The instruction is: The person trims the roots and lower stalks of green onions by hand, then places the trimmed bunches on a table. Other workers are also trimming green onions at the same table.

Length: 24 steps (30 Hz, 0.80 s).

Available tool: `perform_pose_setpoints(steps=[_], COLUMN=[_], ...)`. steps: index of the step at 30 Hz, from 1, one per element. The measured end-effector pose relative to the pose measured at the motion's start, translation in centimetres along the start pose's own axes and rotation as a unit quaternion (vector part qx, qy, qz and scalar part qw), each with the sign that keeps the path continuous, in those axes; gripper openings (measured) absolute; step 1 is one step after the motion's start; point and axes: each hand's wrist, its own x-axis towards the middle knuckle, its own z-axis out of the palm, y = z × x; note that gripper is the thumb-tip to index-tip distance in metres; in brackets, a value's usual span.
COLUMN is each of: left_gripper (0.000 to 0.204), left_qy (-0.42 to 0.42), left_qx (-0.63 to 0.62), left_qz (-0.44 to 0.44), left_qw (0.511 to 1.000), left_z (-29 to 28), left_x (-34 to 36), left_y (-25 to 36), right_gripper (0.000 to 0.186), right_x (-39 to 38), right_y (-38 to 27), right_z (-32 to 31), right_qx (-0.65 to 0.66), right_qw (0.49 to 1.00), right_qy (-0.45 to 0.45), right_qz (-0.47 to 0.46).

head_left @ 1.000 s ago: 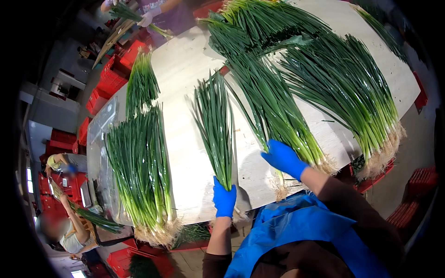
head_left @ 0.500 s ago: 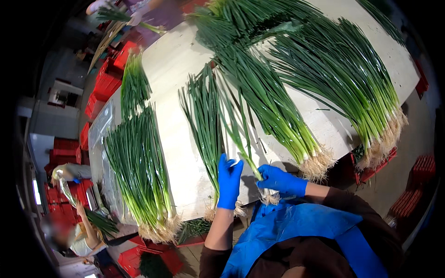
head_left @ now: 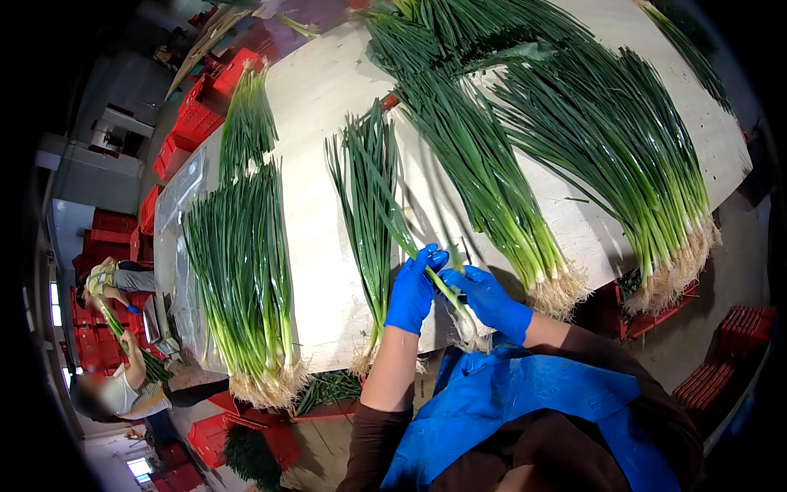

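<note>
Both of my hands wear blue gloves. My left hand (head_left: 412, 293) is closed round the stalk of a green onion (head_left: 448, 289), whose white root end points down toward my apron and whose leaves reach up and left. My right hand (head_left: 494, 305) is just right of that stalk, its fingers pinched at a blurred, thin green leaf (head_left: 457, 256). Left of my hands lies a small bunch of green onions (head_left: 366, 221). To the right a thicker bunch (head_left: 500, 189) lies with its roots toward me.
The pale board table (head_left: 316, 98) carries a wide bunch (head_left: 246, 271) at left and another (head_left: 656, 156) at right. Red crates (head_left: 197, 115) stand along its left side, and stacked red crates (head_left: 725, 357) at far right. A co-worker (head_left: 123, 385) at left handles green onions.
My left hand has taken hold of the green onion's stalk and moved up slightly. My right hand has shifted off the root end to the thin leaf. The onion's leaves have swung left.
</note>
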Motion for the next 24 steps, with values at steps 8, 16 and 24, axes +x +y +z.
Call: perform_pose_setpoints(steps=[8, 16, 24], left_gripper=[0.027, 0.033, 0.039], left_qy=[0.0, 0.095, 0.114], left_qx=[-0.071, 0.162, 0.239], left_qz=[0.001, 0.066, 0.111], left_qw=[0.997, 0.98, 0.958], left_z=[1.1, 2.2, -0.9], left_x=[1.8, 1.0, -2.0], left_y=[0.2, 1.4, 1.0], right_gripper=[0.036, 0.039, 0.045], right_x=[-6.7, -18.9, -31.9], right_y=[-3.4, -11.9, -20.1], right_z=[-4.5, -8.9, -25.2], right_qx=[-0.148, 0.111, -0.01], right_qw=[0.98, 0.986, 0.833], right_qy=[-0.106, 0.002, 0.302], right_qz=[-0.077, -0.123, -0.464])
